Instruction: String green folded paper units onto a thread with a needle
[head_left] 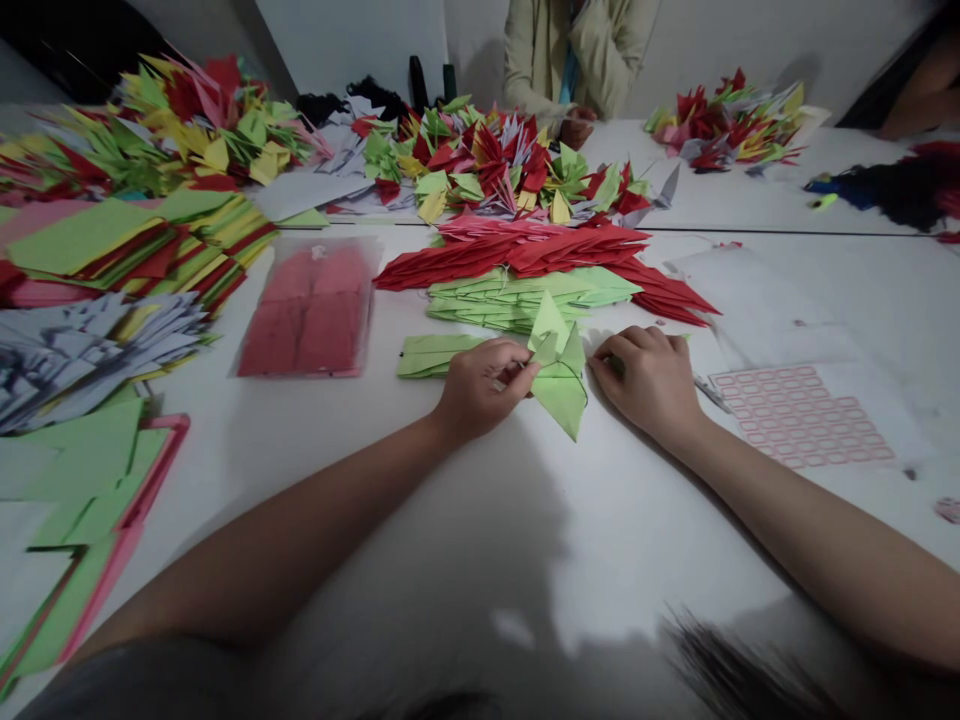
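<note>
A light green origami piece, folded with pointed flaps, stands on the white table between my hands. My left hand pinches its left side between thumb and fingers. My right hand lies curled just to its right, with a small bit of green paper showing between the fingers. Under my left fingertips lies a flat stack of folded green paper. Behind my hands are a pile of folded green pieces and a larger heap of folded red pieces.
Heaps of colourful paper cranes fill the far table. A bag of red paper, paper stacks, a pink tray and a pink-printed label sheet lie nearby. A seated co-worker's hand rests opposite.
</note>
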